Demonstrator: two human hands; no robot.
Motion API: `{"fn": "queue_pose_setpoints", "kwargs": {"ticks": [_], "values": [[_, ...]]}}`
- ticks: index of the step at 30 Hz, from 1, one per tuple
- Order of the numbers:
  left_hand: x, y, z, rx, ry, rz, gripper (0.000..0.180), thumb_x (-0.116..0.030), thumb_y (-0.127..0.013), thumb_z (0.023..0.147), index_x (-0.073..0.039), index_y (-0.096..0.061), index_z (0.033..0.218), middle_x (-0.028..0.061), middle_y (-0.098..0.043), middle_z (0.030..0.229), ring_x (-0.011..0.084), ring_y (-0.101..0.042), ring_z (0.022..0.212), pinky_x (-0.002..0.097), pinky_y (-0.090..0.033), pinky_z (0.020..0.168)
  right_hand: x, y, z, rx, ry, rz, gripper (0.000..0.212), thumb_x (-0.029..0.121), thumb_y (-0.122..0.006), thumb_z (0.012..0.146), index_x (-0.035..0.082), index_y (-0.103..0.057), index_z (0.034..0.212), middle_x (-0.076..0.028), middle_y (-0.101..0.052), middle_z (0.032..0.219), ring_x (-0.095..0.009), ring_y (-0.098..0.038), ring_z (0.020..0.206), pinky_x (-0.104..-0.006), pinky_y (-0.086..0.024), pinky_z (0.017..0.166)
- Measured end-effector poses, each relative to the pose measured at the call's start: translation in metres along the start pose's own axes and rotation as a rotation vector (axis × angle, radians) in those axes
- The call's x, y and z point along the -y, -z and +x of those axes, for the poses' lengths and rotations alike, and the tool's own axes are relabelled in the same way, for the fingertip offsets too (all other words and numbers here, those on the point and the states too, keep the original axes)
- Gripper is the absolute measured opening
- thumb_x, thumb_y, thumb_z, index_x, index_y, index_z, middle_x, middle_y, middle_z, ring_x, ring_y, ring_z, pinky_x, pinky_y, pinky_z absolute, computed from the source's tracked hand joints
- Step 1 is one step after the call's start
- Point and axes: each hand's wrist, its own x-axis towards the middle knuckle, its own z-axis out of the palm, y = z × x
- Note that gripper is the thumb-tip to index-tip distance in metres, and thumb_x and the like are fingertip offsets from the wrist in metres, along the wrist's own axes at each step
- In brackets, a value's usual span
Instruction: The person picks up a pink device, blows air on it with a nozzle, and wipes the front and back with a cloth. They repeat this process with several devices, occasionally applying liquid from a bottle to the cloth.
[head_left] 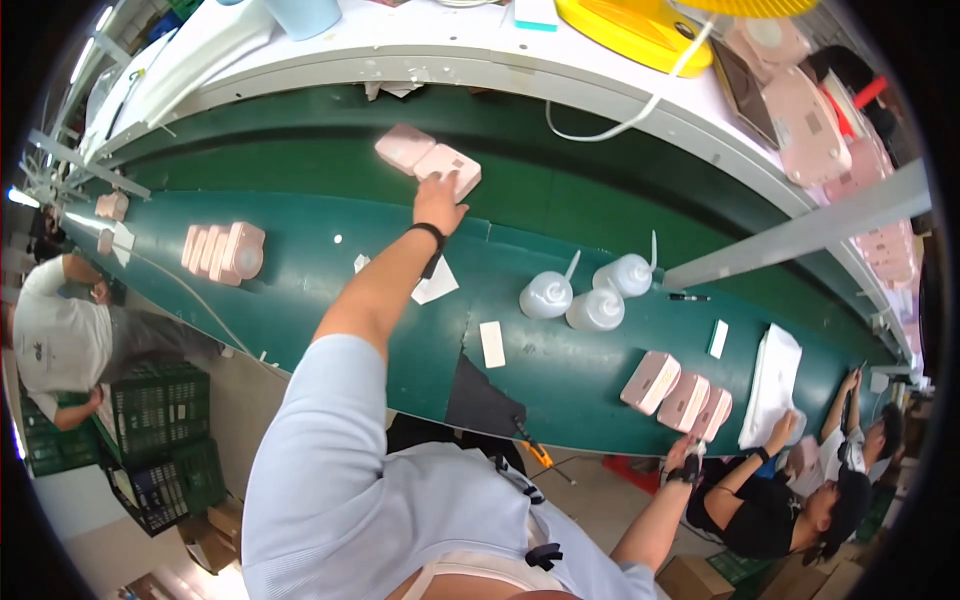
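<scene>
Nearest to you, your right arm drops to the lower right, and your right hand (pixel 682 463) sits at the near edge of the green conveyor belt (pixel 330 215), just beside a row of three pink cases (pixel 678 397) standing on edge. Whether that hand is open or closed cannot be told; it is small and partly hidden.

Farther out, your left arm runs up the middle of the view, nearly straight, sleeve at the shoulder and a dark wristband at the wrist. Your left hand (pixel 438 202) is at full reach, palm down, fingers extended and open, resting on the near edge of the right-hand pink case (pixel 450 166). It is touching, not gripping.

That case lies flat on the belt's far side, directly beyond the fingertips. A second pink case (pixel 403 148) touches it on the left. Together their long axis runs from upper left to lower right, across your line of reach. Your left hand is by far the nearer.
</scene>
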Motion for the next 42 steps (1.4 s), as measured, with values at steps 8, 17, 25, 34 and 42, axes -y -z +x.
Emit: {"fn": "queue_pose_setpoints", "kwargs": {"ticks": [8,17,25,34,42], "values": [[-0.025,-0.075,0.058,0.385,-0.256,0.35,0.044,-0.025,-0.047,0.092,-0.026,-0.052,0.136,0.0247,-0.03,0.151,0.0555,-0.042,0.124,0.0647,-0.044,0.091,-0.1,-0.178,-0.23,0.02,-0.226,-0.128,0.073,0.069,-0.02,0.093,0.014,-0.045,0.135,-0.01,-0.045,0.109,-0.029,-0.031,0.085,-0.0464,-0.028,0.075],[-0.005,0.005,0.042,0.265,-0.12,-0.3,0.054,-0.009,-0.063,0.079,-0.011,-0.047,0.13,0.0282,-0.033,0.147,0.0509,-0.049,0.12,0.0555,-0.046,0.095,-0.179,-0.287,-0.075,0.038,-0.559,-0.247,0.066,0.062,-0.026,0.095,0.01,-0.044,0.133,-0.009,-0.048,0.1,-0.024,-0.035,0.07,-0.0404,-0.03,0.061],[0.128,0.168,-0.093,0.062,0.149,-1.558,0.089,-0.009,-0.077,0.064,-0.007,-0.038,0.144,0.0098,-0.055,0.129,0.0204,-0.052,0.121,0.0342,-0.043,0.103,-0.394,-0.329,0.011,0.159,-0.612,-0.272,0.059,0.054,-0.033,0.098,0.007,-0.043,0.131,-0.008,-0.052,0.09,-0.019,-0.039,0.055,-0.0345,-0.032,0.047],[0.295,0.166,-0.198,-0.29,0.176,-1.113,0.064,0.005,-0.068,0.066,-0.009,-0.044,0.123,0.0153,-0.041,0.14,0.0293,-0.043,0.129,0.0418,-0.04,0.106,-0.644,-0.3,0.159,-0.027,-0.642,-0.337,0.046,0.027,-0.049,0.096,-0.003,-0.045,0.131,-0.02,-0.047,0.141,-0.015,-0.059,0.063,-0.0239,-0.047,0.047],[0.336,0.115,-0.162,-0.411,0.07,-0.866,0.06,0.005,-0.072,0.075,-0.008,-0.039,0.123,0.0158,-0.034,0.145,0.0302,-0.039,0.131,0.0407,-0.038,0.106,-0.624,-0.193,0.418,0.186,0.535,-2.222,0.027,0.021,-0.056,0.096,0.001,-0.057,0.115,-0.011,-0.066,0.102,-0.021,-0.065,0.086,-0.0333,-0.053,0.074]]}}
